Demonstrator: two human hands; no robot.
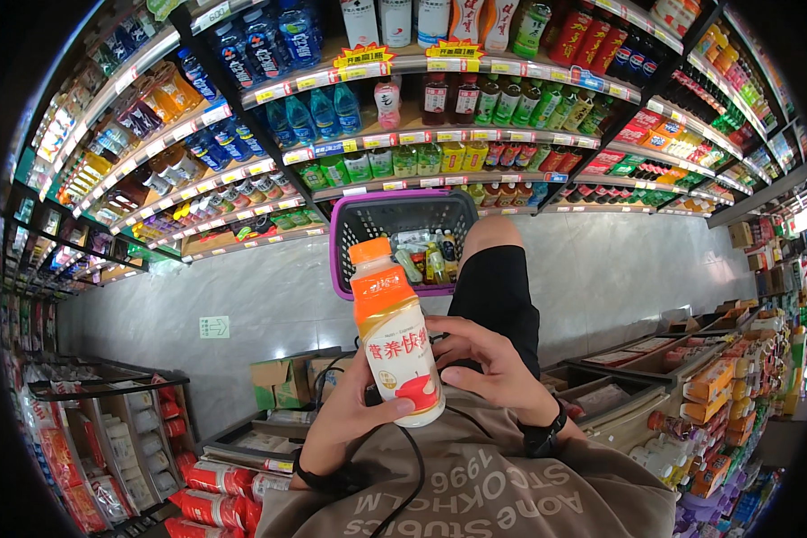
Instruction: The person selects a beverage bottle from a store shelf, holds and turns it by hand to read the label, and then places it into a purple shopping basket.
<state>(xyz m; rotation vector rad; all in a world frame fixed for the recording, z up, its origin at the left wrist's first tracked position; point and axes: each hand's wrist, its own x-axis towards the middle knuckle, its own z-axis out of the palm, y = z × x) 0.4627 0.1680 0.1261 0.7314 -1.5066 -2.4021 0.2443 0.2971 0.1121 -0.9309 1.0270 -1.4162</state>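
Note:
My left hand (353, 407) grips a white plastic drink bottle (400, 353) near its base, the thumb across the front. The bottle has an orange cap and an orange shoulder, with red printing and a red apple picture on its label. It leans slightly, cap away from me. My right hand (494, 370) is just right of the bottle, its fingers spread and curved. Its fingertips reach the bottle's right edge; whether they touch it I cannot tell. Beyond the bottle, a dark shopping basket with a purple rim (339, 269) stands on the floor, holding several bottles and packages (430, 259).
Drink shelves (444, 134) with several rows of bottles and cans rise behind the basket. My bent knee (497, 235) is beside the basket's right side. Cardboard boxes (282, 383) and a rack of red packages (222, 497) are at lower left. More bottles (713, 397) line the right.

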